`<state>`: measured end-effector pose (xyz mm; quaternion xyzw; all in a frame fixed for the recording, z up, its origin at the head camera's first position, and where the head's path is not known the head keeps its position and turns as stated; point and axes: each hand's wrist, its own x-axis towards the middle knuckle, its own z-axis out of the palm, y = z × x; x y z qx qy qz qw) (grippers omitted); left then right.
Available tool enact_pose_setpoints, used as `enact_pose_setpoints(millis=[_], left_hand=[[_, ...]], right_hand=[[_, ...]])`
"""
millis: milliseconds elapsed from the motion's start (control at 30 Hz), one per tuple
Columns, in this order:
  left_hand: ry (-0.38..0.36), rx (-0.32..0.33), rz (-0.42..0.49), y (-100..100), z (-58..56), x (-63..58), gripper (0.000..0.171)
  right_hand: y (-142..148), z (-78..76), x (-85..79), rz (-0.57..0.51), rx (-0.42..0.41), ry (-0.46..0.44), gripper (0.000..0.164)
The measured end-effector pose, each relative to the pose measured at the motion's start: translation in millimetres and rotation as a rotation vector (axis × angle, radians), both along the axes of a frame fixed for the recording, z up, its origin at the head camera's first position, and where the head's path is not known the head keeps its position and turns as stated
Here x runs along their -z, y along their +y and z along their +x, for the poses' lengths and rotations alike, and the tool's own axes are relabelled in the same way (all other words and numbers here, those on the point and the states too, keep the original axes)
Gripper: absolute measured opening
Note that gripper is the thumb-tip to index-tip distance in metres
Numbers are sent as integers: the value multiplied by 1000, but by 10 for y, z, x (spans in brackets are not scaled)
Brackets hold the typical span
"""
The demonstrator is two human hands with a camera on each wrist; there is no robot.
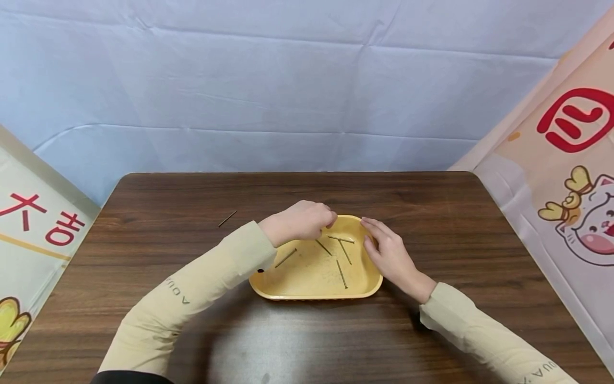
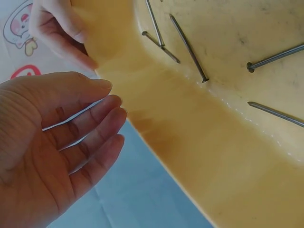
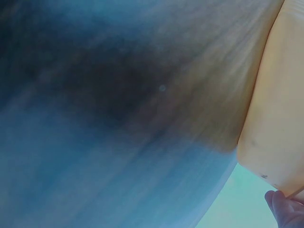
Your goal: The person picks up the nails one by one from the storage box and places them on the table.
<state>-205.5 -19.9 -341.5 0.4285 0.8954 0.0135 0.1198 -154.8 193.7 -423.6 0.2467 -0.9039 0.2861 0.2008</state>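
Note:
A yellow plastic basin (image 1: 316, 296) stands on the table with several loose metal nails (image 1: 341, 274) scattered over its floor. My left hand (image 1: 307, 220) is at the far rim; in the left wrist view its fingers curve loosely, fingertips right at the basin's edge, with nothing between thumb and fingers. On the right side, my right hand (image 1: 390, 253) lies along the basin's rim, fingers extended and thumb by the inner wall. The right wrist view shows mostly table and the basin's outer wall (image 3: 273, 109), with fingertips low in the corner.
One more nail (image 1: 227, 218) lies on the brown wooden table (image 1: 168, 208), left of the basin and beyond my left forearm. Pale blue cloth (image 1: 288, 96) hangs behind the table, and printed sheets (image 1: 580, 181) hang at both sides.

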Motion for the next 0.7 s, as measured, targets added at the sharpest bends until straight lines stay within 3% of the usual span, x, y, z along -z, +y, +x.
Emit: enact_pose_setpoints(millis=[700], left_hand=[[27,83,-79,105,-32,147,19]], right_hand=[[2,-10,14,7,0,12,32]])
